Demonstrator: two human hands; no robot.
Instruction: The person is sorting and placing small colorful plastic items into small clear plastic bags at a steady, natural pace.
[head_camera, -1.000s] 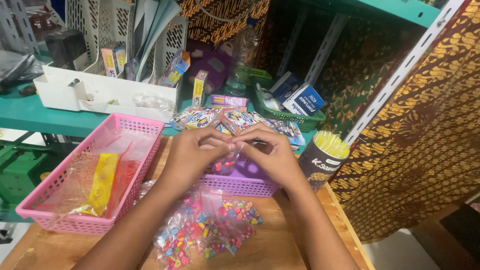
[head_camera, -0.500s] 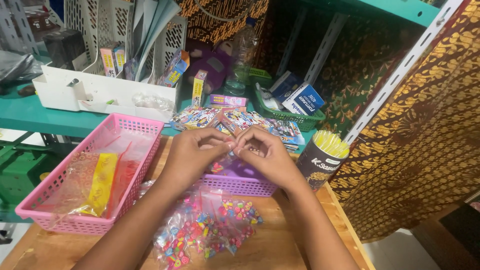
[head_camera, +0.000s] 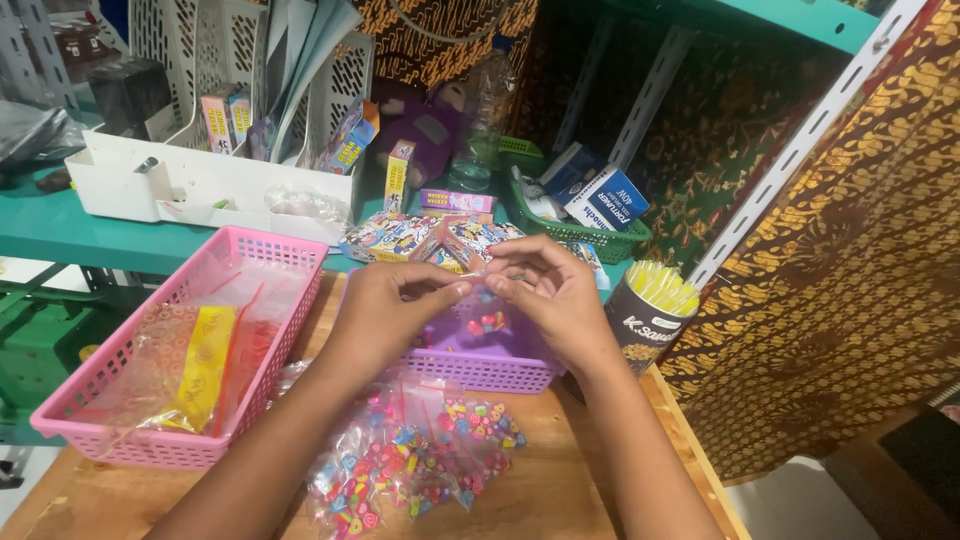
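Observation:
My left hand (head_camera: 385, 310) and my right hand (head_camera: 555, 295) meet above a purple basket (head_camera: 480, 370), both pinching the top of a small clear plastic bag (head_camera: 483, 318) with a few colourful small pieces inside. The bag hangs between the fingertips. In front of the basket, on the wooden table (head_camera: 560, 500), lie clear bags full of colourful small erasers or beads (head_camera: 415, 460).
A pink basket (head_camera: 130, 440) with clear, yellow and red plastic bags sits at the left. A black cup of yellow sticks (head_camera: 645, 315) stands right of the purple basket. Behind are a teal shelf (head_camera: 60, 230), a white organiser (head_camera: 190, 180), a green basket (head_camera: 590, 235) and patterned cloth (head_camera: 860, 270).
Both hands have lifted slightly and the right hand moved a little right. The small bag now hangs more visibly between the fingertips.

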